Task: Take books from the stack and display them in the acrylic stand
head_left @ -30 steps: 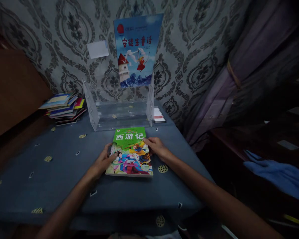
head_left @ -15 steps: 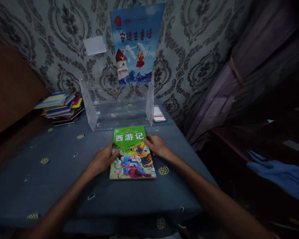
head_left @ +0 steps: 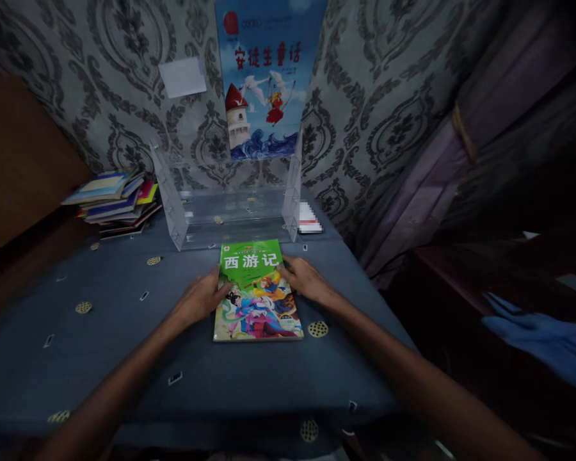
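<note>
Two bare forearms reach forward from below, converging towards centre. Left arm [head_left: 129, 365] slants up and rightward; right arm [head_left: 388, 355] slants up and leftward. Left hand [head_left: 199, 299]: back upward, thumb [head_left: 221, 293] angled inward, other fingers mostly hidden. Right hand [head_left: 307, 280], slightly farther forward: thumb inward, fingers partly hidden. Hands apart, both gripping.

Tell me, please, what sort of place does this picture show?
Probably a room in a home: patterned wallpaper covers the wall, a tied curtain hangs on the picture's right, and a stack of books sits on a cloth-covered table.
</note>
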A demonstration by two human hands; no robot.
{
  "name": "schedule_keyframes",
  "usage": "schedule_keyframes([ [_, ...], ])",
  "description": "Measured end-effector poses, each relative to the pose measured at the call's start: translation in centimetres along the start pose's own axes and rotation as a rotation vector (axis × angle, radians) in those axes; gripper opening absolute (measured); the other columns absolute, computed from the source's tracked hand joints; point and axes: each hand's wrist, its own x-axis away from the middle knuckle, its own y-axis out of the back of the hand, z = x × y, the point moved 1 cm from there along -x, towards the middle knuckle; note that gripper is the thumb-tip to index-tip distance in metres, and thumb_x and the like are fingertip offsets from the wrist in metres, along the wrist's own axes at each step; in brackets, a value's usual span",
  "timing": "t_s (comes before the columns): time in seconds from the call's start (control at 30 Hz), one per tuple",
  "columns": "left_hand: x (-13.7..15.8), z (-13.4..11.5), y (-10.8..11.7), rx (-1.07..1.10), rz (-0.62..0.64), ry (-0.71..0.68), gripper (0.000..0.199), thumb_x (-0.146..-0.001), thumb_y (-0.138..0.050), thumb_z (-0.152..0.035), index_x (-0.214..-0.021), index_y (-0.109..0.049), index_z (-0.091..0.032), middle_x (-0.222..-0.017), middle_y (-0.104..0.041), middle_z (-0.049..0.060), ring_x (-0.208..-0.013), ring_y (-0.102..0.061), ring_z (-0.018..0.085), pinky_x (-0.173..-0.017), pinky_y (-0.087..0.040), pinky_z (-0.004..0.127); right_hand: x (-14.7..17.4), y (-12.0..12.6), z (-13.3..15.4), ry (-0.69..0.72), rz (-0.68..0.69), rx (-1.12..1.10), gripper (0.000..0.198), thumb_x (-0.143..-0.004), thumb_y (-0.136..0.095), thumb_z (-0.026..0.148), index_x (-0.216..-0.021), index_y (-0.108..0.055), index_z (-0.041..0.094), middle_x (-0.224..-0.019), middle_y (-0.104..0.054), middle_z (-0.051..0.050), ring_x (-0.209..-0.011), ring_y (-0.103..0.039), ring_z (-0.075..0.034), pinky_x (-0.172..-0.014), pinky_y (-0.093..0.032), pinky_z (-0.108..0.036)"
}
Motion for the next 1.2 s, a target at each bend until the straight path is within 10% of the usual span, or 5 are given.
schedule_keyframes([
  [0.27, -0.8, 0.3, 0.0, 0.012, 0.026, -0.006, 0.035, -0.098, -0.044, -0.037, -0.127, -0.048, -0.019, -0.073, -0.068, -0.001, -0.051, -0.064, 0.016, -0.053, -0.046, 0.024, -0.3, 0.3, -0.1, -0.014, 0.019, -0.032, 0.033, -0.096, -0.046, 0.028, -0.114, -0.068, 0.011, -0.06, -0.067, -0.001, -0.052, -0.061, -0.017, -0.052, -0.039, -0.024],
  [0.47, -2.1, 0.1, 0.5, -0.443, -0.162, -0.012, 0.031, -0.101, -0.045, -0.038, -0.117, -0.06, -0.017, -0.109, -0.071, 0.014, -0.102, -0.069, 0.03, -0.081, -0.051, 0.037, -0.2, 0.2, -0.3, 0.014, -0.042, 0.001, 0.031, -0.095, -0.047, 0.03, -0.107, -0.071, 0.014, -0.06, -0.066, 0.0, -0.054, -0.059, -0.016, -0.053, -0.036, -0.024],
  [0.73, -5.6, 2.1, -1.7, -0.32, -0.412, -0.245, 0.039, -0.101, -0.041, -0.026, -0.135, -0.053, -0.012, -0.144, -0.054, 0.018, -0.133, -0.052, 0.029, -0.109, -0.044, 0.044, 0.6, -0.7, -1.0, -0.035, -0.247, 0.081, 0.043, -0.094, -0.052, 0.033, -0.134, -0.059, 0.018, -0.073, -0.07, -0.002, -0.065, -0.062, -0.019, -0.063, -0.042, -0.027],
  [0.93, -7.2, 3.4, -2.4, -0.249, -0.415, -0.311, 0.043, -0.1, -0.039, -0.029, -0.138, -0.052, -0.012, -0.147, -0.054, 0.017, -0.138, -0.049, 0.026, -0.117, -0.038, 0.044, -0.2, -1.9, -1.5, 0.15, -0.393, 0.091, 0.036, -0.092, -0.052, 0.024, -0.126, -0.063, 0.018, -0.114, -0.067, -0.012, -0.101, -0.064, -0.024, -0.086, -0.051, -0.033],
  [1.2, -7.3, 2.9, -1.6, -0.331, -0.412, -0.332, 0.041, -0.1, -0.039, -0.028, -0.132, -0.057, -0.01, -0.141, -0.058, 0.017, -0.13, -0.054, 0.027, -0.111, -0.043, 0.042, -1.4, -2.7, -2.3, 0.224, -0.374, 0.0, 0.03, -0.092, -0.052, 0.021, -0.117, -0.069, 0.018, -0.116, -0.066, -0.011, -0.109, -0.063, -0.025, -0.096, -0.051, -0.037],
])
